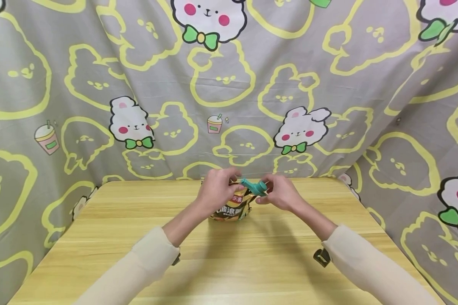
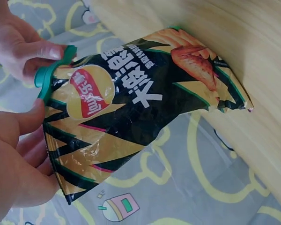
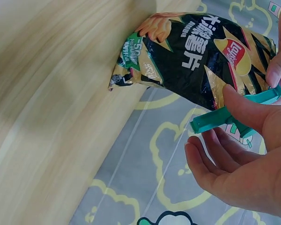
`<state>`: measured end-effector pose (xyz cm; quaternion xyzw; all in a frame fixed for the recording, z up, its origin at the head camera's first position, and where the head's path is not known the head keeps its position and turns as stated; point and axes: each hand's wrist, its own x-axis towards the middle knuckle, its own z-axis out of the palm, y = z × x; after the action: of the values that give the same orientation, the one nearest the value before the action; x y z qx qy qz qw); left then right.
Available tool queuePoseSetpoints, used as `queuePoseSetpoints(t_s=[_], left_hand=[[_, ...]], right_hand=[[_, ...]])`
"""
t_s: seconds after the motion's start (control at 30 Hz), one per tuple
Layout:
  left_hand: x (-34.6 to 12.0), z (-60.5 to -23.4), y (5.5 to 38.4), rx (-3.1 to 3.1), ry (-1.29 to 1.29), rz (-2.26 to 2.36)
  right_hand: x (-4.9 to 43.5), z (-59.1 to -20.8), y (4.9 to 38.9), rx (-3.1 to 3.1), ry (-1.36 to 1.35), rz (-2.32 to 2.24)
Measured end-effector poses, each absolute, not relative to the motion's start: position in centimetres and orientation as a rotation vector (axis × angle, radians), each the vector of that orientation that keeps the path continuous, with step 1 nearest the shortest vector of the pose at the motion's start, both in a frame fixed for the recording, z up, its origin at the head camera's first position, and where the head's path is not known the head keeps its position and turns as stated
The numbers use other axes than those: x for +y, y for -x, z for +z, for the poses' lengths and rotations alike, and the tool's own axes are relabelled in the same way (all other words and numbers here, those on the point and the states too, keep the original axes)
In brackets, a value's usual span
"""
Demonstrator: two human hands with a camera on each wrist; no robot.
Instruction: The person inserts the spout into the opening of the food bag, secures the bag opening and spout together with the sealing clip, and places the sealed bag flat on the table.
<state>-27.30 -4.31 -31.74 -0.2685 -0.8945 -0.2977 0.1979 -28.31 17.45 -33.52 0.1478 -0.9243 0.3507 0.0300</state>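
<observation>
A black and gold bag of potato chips [image 1: 232, 211] stands on the table, its top edge between the two hands. My left hand [image 1: 217, 190] pinches one top corner; in the left wrist view its thumb lies near the end of a green bag clip [image 2: 46, 77] and its fingers go behind the bag. My right hand [image 1: 282, 192] holds the clip, with the thumb on top of the bar and the fingers beneath, as the right wrist view shows. The clip [image 3: 210, 119] lies across the bag's top, one end sticking out past it, a short spout on its side.
The wooden table [image 1: 168, 262] stretches toward me. Behind it and at both sides hangs a grey curtain [image 1: 168, 84] with yellow outlines and white cartoon rabbits. Dark wrist straps [image 1: 322, 257] show at the beige sleeves.
</observation>
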Motion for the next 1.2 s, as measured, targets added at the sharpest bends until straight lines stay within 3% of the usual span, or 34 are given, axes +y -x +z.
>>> queuePoseSetpoints(t_s=[0.6,0.93,1.2], left_hand=[[-9.6,-30.1,27.1,-2.541,0.529,-0.911],[-12.6,-31.8,27.9,-2.492,0.396,-0.967],[-13.8,-35.5,28.5,-2.537,0.381,-0.940]], right_hand=[[19.5,-35.0,28.1,-2.882,-0.435,0.983],[20.3,-37.1,28.0,-2.907,-0.382,0.972],[19.6,-39.4,27.8,-2.922,-0.268,1.086]])
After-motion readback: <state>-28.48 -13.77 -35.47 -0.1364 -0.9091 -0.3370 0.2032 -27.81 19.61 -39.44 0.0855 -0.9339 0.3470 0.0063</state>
